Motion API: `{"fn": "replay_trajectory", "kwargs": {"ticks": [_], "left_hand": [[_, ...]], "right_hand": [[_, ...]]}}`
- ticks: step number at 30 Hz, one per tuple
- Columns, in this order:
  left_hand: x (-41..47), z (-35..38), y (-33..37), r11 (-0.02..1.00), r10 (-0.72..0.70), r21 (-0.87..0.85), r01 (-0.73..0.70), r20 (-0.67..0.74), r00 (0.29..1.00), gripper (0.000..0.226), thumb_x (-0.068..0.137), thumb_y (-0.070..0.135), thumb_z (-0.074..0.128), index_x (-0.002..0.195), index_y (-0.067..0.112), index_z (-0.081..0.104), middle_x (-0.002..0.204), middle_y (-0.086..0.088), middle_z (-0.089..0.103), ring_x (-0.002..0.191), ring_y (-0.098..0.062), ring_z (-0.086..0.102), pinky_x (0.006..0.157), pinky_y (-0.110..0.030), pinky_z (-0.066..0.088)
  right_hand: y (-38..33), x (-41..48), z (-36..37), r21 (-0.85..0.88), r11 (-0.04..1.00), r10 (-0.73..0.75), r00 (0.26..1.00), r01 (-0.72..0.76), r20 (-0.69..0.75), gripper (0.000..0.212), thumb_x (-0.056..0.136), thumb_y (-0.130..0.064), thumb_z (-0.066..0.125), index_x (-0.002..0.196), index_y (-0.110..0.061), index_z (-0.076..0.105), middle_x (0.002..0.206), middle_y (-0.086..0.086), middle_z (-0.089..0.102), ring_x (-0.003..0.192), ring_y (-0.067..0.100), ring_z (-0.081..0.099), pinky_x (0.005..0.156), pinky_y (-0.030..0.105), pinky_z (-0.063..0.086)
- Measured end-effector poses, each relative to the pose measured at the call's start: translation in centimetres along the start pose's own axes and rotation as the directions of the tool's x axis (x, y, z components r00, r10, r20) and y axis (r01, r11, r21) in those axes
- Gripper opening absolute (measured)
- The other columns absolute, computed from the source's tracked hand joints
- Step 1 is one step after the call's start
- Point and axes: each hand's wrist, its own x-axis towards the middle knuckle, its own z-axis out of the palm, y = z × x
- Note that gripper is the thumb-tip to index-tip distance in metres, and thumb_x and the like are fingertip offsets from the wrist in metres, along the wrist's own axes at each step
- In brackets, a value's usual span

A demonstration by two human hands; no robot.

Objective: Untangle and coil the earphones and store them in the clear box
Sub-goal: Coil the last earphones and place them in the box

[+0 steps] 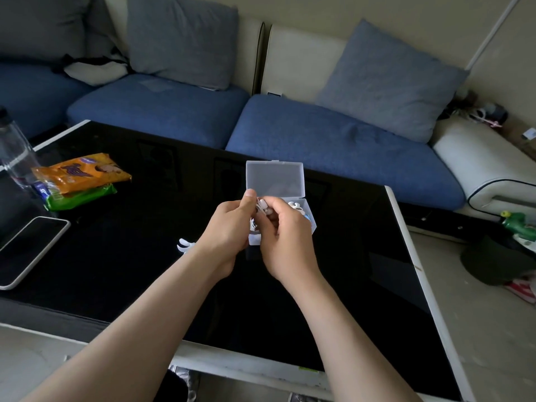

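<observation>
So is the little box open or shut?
Open. The box has its lid standing up behind the left hand and right hand, which hold the white earphones over it.

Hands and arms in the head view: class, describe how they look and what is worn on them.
Two human arms, bare up to the bottom edge of the frame: no sleeves on the left forearm or right forearm. The left hand and right hand wear no gloves, and no watch, bracelet or ring shows on the sides facing the camera.
</observation>
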Motion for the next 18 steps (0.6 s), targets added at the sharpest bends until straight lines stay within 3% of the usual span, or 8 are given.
{"fn": "replay_trajectory", "kwargs": {"ticks": [4, 7, 10, 14, 16, 18], "left_hand": [[0.9, -0.3, -0.8, 0.954, 0.160, 0.270, -0.129, -0.097, 0.982, 0.054, 0.112, 0.046, 0.044, 0.084, 0.005, 0.067, 0.075, 0.002, 0.067, 0.068, -0.007, 0.060, 0.066, -0.025, 0.044], [1.3, -0.6, -1.1, 0.882, 0.290, 0.422, -0.210, -0.136, 0.947, 0.044, 0.110, 0.043, 0.048, 0.084, 0.011, 0.063, 0.076, 0.001, 0.067, 0.066, -0.007, 0.057, 0.058, -0.020, 0.041], [1.8, -1.4, -0.9, 0.807, 0.385, 0.533, -0.253, -0.151, 0.911, 0.042, 0.110, 0.039, 0.049, 0.081, 0.010, 0.060, 0.073, -0.001, 0.065, 0.063, -0.007, 0.054, 0.055, -0.016, 0.039], [3.1, -3.3, -1.2, 0.813, 0.380, 0.544, -0.208, -0.224, 0.897, 0.043, 0.110, 0.038, 0.048, 0.082, 0.007, 0.061, 0.075, -0.001, 0.067, 0.070, -0.014, 0.064, 0.061, -0.018, 0.049], [3.7, -4.2, -1.5, 0.857, 0.351, 0.475, -0.201, -0.252, 0.902, 0.041, 0.109, 0.039, 0.048, 0.083, 0.012, 0.063, 0.081, 0.001, 0.073, 0.075, -0.013, 0.074, 0.073, -0.037, 0.061], [3.8, -4.8, -1.6, 0.888, 0.316, 0.422, -0.185, -0.265, 0.911, 0.038, 0.110, 0.039, 0.047, 0.087, 0.014, 0.064, 0.089, 0.002, 0.076, 0.074, -0.006, 0.077, 0.073, -0.039, 0.064]], "right_hand": [[0.7, 0.8, 0.4, 0.003, 0.999, 0.042, 0.999, -0.042, -0.017, 0.015, 0.106, -0.021, 0.062, 0.115, -0.019, 0.075, 0.094, -0.008, 0.078, 0.088, 0.009, 0.074, 0.082, 0.036, 0.062], [0.3, 1.2, 0.7, 0.034, 0.996, 0.080, 0.997, -0.081, 0.013, 0.016, 0.109, -0.022, 0.059, 0.117, -0.020, 0.073, 0.089, -0.012, 0.075, 0.084, 0.003, 0.072, 0.077, 0.023, 0.058], [-0.4, 1.1, 1.4, -0.038, 0.997, 0.066, 0.995, -0.064, 0.074, 0.022, 0.112, -0.030, 0.051, 0.124, -0.023, 0.068, 0.098, -0.008, 0.075, 0.092, 0.009, 0.070, 0.083, 0.029, 0.054], [-0.8, 1.3, 2.4, -0.099, 0.975, 0.210, 0.968, -0.198, 0.138, 0.038, 0.108, -0.021, 0.048, 0.146, -0.018, 0.050, 0.115, 0.008, 0.072, 0.111, 0.025, 0.066, 0.091, 0.034, 0.048], [-0.2, 1.6, 3.3, -0.179, 0.949, 0.290, 0.941, -0.259, 0.175, 0.032, 0.104, -0.014, 0.050, 0.135, -0.015, 0.060, 0.117, 0.011, 0.072, 0.114, 0.028, 0.064, 0.091, 0.032, 0.046], [0.7, 1.4, 4.8, -0.290, 0.928, 0.310, 0.918, -0.235, 0.246, 0.031, 0.101, -0.009, 0.050, 0.122, -0.014, 0.072, 0.116, 0.010, 0.075, 0.115, 0.028, 0.066, 0.092, 0.028, 0.046]]}}
